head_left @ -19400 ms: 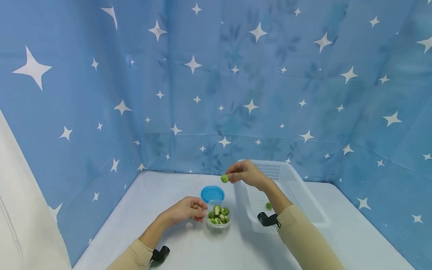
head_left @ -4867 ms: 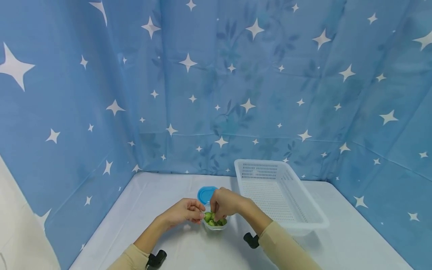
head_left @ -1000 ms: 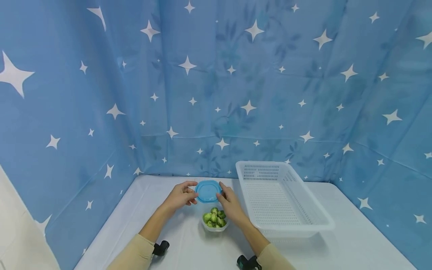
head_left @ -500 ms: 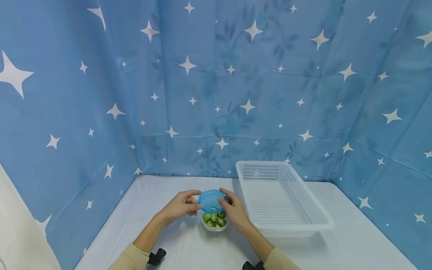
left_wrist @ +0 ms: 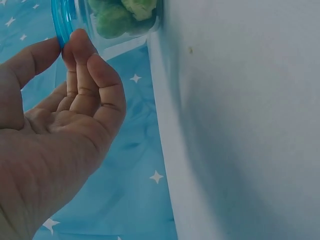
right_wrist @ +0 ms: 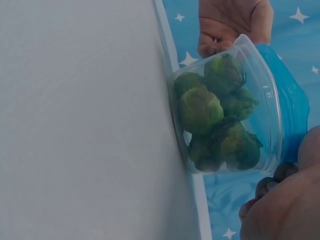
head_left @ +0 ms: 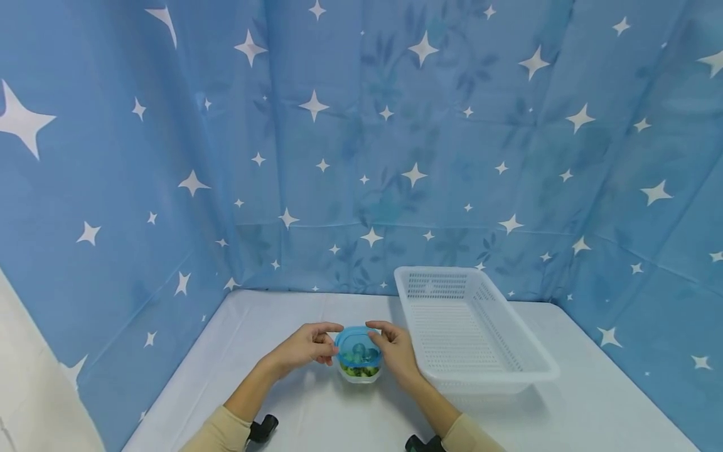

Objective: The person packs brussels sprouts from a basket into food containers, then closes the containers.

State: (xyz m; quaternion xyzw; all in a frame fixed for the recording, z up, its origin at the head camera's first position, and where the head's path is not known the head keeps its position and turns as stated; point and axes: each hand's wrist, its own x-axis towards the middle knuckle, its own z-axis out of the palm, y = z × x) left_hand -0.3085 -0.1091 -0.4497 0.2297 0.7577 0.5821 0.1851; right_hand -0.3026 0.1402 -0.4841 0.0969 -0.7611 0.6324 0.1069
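Note:
A translucent blue lid lies over the mouth of a small clear plastic container. Brussels sprouts fill the container and show through its wall in the right wrist view. My left hand pinches the lid's left edge between thumb and fingers, as the left wrist view shows from the palm side. On the opposite edge, my right hand grips the lid with thumb and index finger. In the right wrist view the blue lid sits right at the container's rim.
To the right stands a white perforated plastic basket with no sprouts visible in it. All of this rests on a white-covered table. A blue star-patterned curtain hangs behind and along both sides.
Both hands have brought the blue lid from behind the container toward me and down over the sprouts. Earlier, the right hand moved sprouts from the basket into the container.

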